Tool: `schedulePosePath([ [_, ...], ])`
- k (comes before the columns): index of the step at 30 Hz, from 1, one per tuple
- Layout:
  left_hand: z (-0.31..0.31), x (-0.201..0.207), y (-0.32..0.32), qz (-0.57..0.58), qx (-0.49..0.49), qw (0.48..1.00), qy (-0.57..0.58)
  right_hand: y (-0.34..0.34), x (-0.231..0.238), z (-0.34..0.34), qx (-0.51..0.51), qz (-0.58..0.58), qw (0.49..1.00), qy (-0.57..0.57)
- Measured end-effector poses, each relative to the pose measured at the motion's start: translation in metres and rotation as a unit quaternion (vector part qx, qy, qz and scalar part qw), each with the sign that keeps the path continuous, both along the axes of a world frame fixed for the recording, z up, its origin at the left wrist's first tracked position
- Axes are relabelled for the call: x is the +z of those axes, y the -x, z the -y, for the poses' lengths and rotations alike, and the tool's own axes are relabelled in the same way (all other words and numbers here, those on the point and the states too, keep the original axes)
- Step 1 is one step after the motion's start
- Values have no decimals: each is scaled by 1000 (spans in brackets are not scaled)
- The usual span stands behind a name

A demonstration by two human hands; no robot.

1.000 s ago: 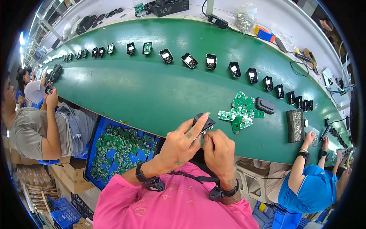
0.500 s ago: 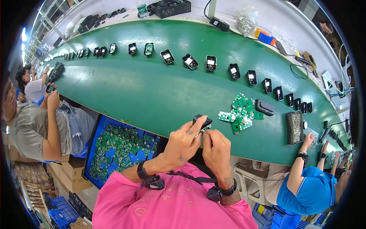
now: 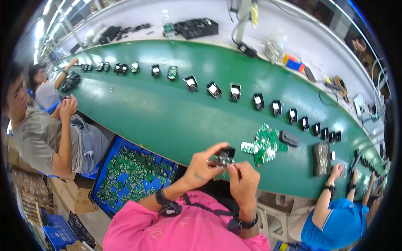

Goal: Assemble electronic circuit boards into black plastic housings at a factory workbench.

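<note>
My left hand [image 3: 201,169] grips a boxy black plastic case [image 3: 228,151], now turned so more flat green board [image 3: 224,160] faces my pinched right hand [image 3: 244,178].

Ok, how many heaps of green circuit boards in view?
2: one heap on the green table, beyond the right hand; the other heap in the blue tray, left of the left hand. Blurred far ends may hide more.
</note>
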State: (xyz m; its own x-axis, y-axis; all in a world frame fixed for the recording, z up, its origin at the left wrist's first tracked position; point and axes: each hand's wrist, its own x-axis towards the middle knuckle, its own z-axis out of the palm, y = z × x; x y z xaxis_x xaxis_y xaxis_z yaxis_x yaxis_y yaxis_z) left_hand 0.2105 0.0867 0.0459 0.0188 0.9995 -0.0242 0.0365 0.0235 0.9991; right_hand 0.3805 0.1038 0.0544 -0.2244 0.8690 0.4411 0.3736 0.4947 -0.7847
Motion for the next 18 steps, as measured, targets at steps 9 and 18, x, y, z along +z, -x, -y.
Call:
schedulePosePath([
  [9, -2, -11, -11, -159, 66, 969, -178, 12, -37, 5, -12, -211, 970, 120],
  [18, 1, 2, -12, -122, 6, 983, -137, -4, -34, -7, 0, -221, 958, 181],
])
